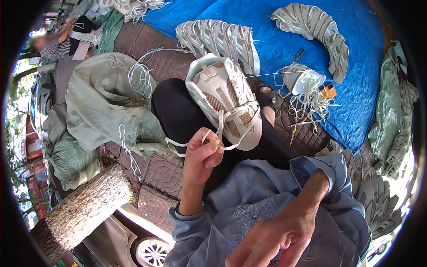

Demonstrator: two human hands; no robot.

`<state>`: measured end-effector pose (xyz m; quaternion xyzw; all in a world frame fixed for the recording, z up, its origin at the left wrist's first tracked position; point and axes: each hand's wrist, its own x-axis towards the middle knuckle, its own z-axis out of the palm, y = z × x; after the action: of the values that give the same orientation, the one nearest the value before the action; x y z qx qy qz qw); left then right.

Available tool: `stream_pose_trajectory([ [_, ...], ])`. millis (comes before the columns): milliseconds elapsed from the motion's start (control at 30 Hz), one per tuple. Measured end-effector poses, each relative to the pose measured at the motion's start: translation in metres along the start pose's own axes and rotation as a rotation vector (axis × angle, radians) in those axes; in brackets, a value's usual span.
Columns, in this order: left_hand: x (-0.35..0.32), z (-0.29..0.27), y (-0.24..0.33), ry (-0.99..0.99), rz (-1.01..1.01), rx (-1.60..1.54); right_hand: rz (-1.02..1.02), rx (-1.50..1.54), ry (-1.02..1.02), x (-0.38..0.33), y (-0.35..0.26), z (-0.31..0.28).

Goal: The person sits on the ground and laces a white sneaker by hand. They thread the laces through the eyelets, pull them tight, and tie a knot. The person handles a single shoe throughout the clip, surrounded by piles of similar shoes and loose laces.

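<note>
A beige and white sneaker upper [220, 89] with brown mesh panels lies across my black-trousered legs, its rounded toe pointing toward me. A white shoelace [235, 111] is threaded across its lower part, with loose loops hanging toward my left hand. Just below the upper, my left hand [204, 153] is closed, pinching the lace between thumb and fingers. Away from the upper, my right hand [275, 236] is low in front of my blue shirt. Its fingers bend downward and the tips run out at the lower edge, so what they hold, if anything, is hidden.
On a blue tarp [289, 53] sit a row of nested uppers [218, 40] and a curved stack [318, 33]. A lace bundle [307, 104] lies beside an orange box [328, 91]. At left are a pale sack [102, 98] and tree trunk [84, 211]. Another person [62, 46] sits far left.
</note>
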<state>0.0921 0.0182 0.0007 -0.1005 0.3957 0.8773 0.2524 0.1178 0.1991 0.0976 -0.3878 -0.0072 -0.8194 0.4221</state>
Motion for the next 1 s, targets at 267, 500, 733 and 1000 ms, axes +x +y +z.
stream_pose_trajectory([
  [267,0.003,-0.001,0.000,0.012,0.006,0.010,0.150,-0.009,0.014,0.000,-0.007,0.001],
  [500,0.003,-0.001,-0.002,0.040,0.001,0.005,0.161,-0.047,0.011,-0.003,-0.005,0.003],
  [733,0.005,-0.008,-0.005,-0.011,-0.005,0.003,0.082,-0.037,-0.009,-0.008,0.002,0.005],
  [1000,-0.002,0.007,0.000,0.030,0.016,-0.012,0.042,-0.468,0.621,-0.044,-0.016,-0.039],
])
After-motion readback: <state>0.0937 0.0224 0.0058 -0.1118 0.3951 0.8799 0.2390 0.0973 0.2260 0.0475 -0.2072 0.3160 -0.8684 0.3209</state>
